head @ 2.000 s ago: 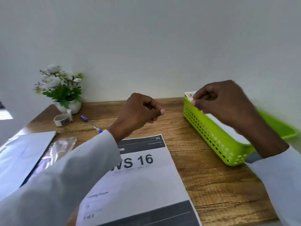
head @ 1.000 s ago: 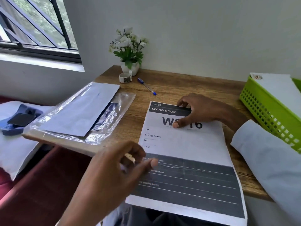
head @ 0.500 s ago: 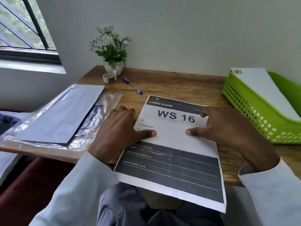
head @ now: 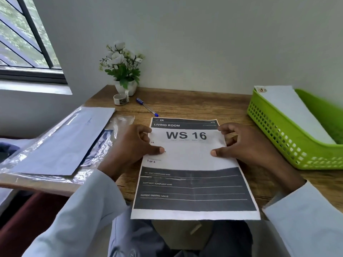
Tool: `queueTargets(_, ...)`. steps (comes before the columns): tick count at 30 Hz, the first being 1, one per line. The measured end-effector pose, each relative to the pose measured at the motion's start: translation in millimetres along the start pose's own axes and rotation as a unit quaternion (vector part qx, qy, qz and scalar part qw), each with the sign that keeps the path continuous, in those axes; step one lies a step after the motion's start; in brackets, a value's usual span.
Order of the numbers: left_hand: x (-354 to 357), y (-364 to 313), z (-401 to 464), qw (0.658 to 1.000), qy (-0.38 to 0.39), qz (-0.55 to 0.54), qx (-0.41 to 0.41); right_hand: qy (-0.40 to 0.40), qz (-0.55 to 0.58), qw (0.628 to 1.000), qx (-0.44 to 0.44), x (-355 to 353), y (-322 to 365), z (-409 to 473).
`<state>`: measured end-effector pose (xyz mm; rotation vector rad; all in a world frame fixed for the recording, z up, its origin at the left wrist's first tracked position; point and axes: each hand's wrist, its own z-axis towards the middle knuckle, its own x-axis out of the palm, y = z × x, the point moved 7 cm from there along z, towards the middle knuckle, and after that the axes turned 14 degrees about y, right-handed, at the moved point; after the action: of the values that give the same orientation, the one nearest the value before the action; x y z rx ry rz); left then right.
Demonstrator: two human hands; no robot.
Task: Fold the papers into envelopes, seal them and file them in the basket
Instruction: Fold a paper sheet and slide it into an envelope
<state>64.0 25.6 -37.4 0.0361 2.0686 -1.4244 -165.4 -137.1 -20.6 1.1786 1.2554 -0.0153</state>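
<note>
A printed sheet marked "WS 16" (head: 187, 156) lies flat on the wooden desk (head: 204, 106), its lower end hanging over the near edge. My left hand (head: 131, 145) holds the sheet's left edge, thumb on top of the paper and fingers curled at the edge. My right hand (head: 248, 145) holds the right edge the same way. A green perforated basket (head: 269, 117) stands at the right with a white envelope (head: 289, 112) leaning inside it.
A clear plastic sleeve with pale blue-white sheets (head: 61, 141) lies at the desk's left. At the back stand a potted white flower (head: 124, 71), a tape roll (head: 121, 99) and a blue pen (head: 146, 107). A window is at the upper left.
My right hand left the envelope in the basket and came to the sheet. Both hands then slid up to the sheet's upper side edges and took hold.
</note>
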Motion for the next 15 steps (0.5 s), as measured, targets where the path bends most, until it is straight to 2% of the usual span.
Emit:
queueTargets(4, -0.4, 3.9, -4.6, 0.98, 0.013, -0.2, -0.005, -0.002, 0.156, 0.988, -0.012, -0.4, -5.3, 5.1)
queueTargets(7, -1.0, 2.8, -7.4, 0.952, 0.008, -0.307, -0.009, -0.044, 0.327, 0.944, 0.003, -1.5, -18.3, 10.5)
queueTargets(10, -5.3, -4.5, -5.5, 0.937, 0.011, -0.348, 0.008, -0.059, 0.472, 0.88, 0.012, -0.8, -26.2, 12.9)
queueTargets(12, -4.7, -8.6, -2.3, 0.934, 0.034, -0.355, 0.01, -0.01, 0.535, 0.845, 0.01, 5.5, -21.2, 14.4)
queueTargets(15, -3.2, -14.6, 7.6, 0.939, 0.077, -0.334, 0.007, 0.032, 0.552, 0.833, 0.018, 10.2, -17.2, 21.5)
